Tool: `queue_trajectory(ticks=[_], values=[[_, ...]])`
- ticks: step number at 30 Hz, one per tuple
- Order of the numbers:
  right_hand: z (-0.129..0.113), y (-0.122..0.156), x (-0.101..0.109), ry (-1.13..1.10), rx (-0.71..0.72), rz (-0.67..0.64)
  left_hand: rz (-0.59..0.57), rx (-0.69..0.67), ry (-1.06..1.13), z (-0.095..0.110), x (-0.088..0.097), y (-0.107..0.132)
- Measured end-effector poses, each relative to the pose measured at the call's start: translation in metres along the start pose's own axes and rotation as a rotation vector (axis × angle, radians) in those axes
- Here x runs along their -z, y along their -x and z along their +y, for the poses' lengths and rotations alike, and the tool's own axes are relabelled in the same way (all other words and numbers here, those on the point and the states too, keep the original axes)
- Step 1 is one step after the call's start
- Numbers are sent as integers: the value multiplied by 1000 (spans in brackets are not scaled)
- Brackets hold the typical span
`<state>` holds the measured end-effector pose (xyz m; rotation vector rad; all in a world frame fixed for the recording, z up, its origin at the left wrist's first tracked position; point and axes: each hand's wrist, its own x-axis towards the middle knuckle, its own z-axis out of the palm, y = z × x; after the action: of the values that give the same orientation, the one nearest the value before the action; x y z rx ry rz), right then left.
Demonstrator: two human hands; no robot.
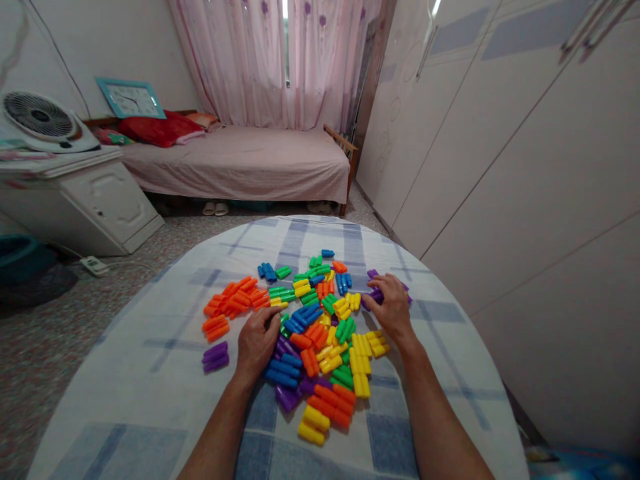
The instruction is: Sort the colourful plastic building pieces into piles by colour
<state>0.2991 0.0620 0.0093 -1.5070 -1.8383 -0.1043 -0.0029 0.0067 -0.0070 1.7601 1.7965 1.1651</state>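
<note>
Head view: on a round table (150, 373), the left hand (257, 340) lies palm down on the near edge of a mixed pile (320, 333) of coloured blocks, grip unclear. The right hand (393, 310) closes on purple blocks (374, 295) at far right. At left, orange blocks (235, 300) sit grouped; most pieces look unsorted.

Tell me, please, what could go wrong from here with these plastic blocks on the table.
The right hand covers purple plastic blocks near the right edge of the round cloth-covered table; a nudge could send them to the floor. The left hand rests on the loose pile of multicoloured plastic blocks, so pressing may scatter pieces.
</note>
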Motion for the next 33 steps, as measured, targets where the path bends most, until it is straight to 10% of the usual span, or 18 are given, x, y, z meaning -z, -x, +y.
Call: queue_trajectory(ticks=[5,18,33], values=[[2,7,-6,70,16,-214,0,4,0,0,0,0],[-22,6,-19,-133,34,99,-1,-8,-22,-2,-1,1],[-17,3,-28,-485,-189,-106,155,-160,-128,9,2,7]])
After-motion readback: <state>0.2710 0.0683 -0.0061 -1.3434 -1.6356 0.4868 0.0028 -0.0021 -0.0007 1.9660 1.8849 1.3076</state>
